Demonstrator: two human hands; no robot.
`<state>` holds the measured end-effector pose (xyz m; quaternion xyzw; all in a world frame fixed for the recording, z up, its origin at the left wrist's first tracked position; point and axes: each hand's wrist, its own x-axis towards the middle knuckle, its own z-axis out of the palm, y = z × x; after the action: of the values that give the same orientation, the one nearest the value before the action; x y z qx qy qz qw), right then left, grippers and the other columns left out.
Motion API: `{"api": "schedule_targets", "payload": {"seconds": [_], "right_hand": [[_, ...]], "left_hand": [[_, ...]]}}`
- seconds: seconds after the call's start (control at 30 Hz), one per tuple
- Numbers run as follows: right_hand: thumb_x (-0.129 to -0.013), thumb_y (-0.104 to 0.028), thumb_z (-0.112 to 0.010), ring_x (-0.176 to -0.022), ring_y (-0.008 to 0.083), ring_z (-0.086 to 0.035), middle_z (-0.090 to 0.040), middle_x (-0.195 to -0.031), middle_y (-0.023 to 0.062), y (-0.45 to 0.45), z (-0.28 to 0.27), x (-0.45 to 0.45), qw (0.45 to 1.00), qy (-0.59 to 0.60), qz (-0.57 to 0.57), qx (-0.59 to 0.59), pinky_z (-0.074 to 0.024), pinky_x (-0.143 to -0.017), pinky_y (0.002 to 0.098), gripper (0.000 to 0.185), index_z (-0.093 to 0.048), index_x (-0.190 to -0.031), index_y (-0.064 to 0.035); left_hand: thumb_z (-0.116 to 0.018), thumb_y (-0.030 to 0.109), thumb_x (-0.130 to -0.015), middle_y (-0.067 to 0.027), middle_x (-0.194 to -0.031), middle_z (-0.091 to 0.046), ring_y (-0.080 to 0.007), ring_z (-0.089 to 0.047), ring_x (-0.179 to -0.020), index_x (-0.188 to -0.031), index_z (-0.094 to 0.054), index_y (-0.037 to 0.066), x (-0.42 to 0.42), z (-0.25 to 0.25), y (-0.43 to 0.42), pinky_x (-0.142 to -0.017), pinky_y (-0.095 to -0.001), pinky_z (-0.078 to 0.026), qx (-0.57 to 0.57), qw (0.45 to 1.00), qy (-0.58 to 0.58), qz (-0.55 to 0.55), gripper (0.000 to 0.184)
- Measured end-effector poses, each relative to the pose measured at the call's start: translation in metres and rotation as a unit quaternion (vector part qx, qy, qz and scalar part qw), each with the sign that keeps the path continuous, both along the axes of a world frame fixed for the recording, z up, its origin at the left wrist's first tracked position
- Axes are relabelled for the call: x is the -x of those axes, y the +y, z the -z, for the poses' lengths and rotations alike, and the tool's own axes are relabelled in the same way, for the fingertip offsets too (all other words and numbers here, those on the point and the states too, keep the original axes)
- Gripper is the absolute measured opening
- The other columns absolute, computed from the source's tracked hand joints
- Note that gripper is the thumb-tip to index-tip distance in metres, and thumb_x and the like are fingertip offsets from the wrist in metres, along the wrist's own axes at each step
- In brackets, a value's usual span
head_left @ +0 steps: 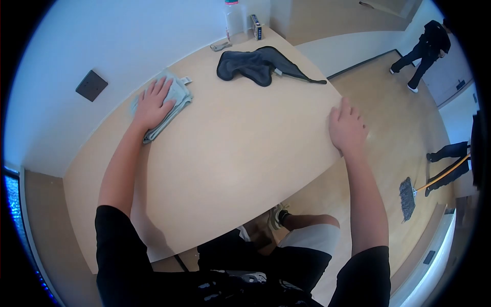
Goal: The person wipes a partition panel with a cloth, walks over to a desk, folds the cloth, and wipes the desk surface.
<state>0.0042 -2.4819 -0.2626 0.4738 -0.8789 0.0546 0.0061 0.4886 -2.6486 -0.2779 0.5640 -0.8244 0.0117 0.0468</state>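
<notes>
My left hand lies flat, fingers spread, on a folded pale green cloth at the left side of the table, near the wall. A small white tag sticks out from the cloth's upper corner. At the table's right edge rests my right hand, fingers extended and slightly bent, with no object seen in it. Its thumb side is partly hidden. A crumpled dark grey cloth lies toward the far end of the table, touched by neither hand.
At the table's far end stand a clear plastic bottle and a small box, with a small grey item beside them. A socket is on the wall. To the right, one person stands; another holds a mop.
</notes>
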Motion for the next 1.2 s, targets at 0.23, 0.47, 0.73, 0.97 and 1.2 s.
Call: {"api": "schedule_targets", "payload": {"seconds": [0.23,0.47,0.73,0.97,1.2], "right_hand": [[-0.101,-0.045,-0.039,-0.125,0.0385,-0.056,-0.059,-0.136,0.0206,0.004,-0.001,0.001,1.000,0.003,-0.011,0.023,-0.0398,-0.106,0.0538,0.059,-0.044,-0.151,-0.0134],[-0.100,-0.044,-0.042,-0.122,0.0348,-0.058,-0.060,-0.134,0.0185,0.003,-0.005,0.002,1.000,-0.007,-0.003,0.027,-0.0409,-0.103,0.0531,0.059,-0.045,-0.151,-0.0135],[-0.099,-0.045,-0.042,-0.123,0.0344,-0.058,-0.061,-0.133,0.0179,-0.005,0.001,0.004,0.999,-0.022,0.003,0.034,-0.0389,-0.105,0.0540,0.059,-0.046,-0.150,-0.0155],[-0.098,-0.045,-0.042,-0.125,0.0356,-0.057,-0.060,-0.136,0.0179,-0.005,0.009,0.005,0.999,-0.016,0.004,0.043,-0.0377,-0.108,0.0535,0.059,-0.047,-0.150,-0.0153],[-0.099,-0.044,-0.040,-0.127,0.0358,-0.056,-0.060,-0.137,0.0179,-0.008,-0.003,0.010,0.999,-0.040,-0.002,0.015,-0.0392,-0.107,0.0527,0.058,-0.047,-0.148,-0.0134]], "left_hand": [[-0.048,0.044,-0.098,-0.0097,-0.162,-0.038,-0.0347,-0.030,-0.151,-0.153,-0.042,0.020,0.037,-0.006,-0.065,-0.122,-0.0566,-0.018,-0.101,0.973,0.163,0.128,0.060],[-0.041,0.041,-0.104,-0.0118,-0.152,-0.049,-0.0336,-0.041,-0.144,-0.138,-0.050,0.017,0.059,0.005,-0.080,-0.118,-0.0603,-0.022,-0.038,0.982,0.156,0.097,0.043],[-0.040,0.055,-0.100,-0.0072,-0.166,-0.030,-0.0347,-0.022,-0.154,-0.158,-0.034,0.023,0.109,-0.001,-0.055,-0.117,-0.0706,-0.015,-0.034,0.991,0.014,-0.128,0.067],[-0.035,0.066,-0.099,-0.0027,-0.170,-0.020,-0.0357,-0.016,-0.156,-0.162,-0.025,0.024,0.127,-0.002,-0.045,-0.116,-0.0729,-0.014,-0.031,0.992,0.007,-0.125,0.077],[-0.044,0.067,-0.096,-0.0017,-0.170,-0.023,-0.0352,-0.018,-0.156,-0.162,-0.028,0.024,0.112,0.001,-0.061,-0.117,-0.0715,-0.013,-0.027,0.999,-0.004,0.033,0.080]]}}
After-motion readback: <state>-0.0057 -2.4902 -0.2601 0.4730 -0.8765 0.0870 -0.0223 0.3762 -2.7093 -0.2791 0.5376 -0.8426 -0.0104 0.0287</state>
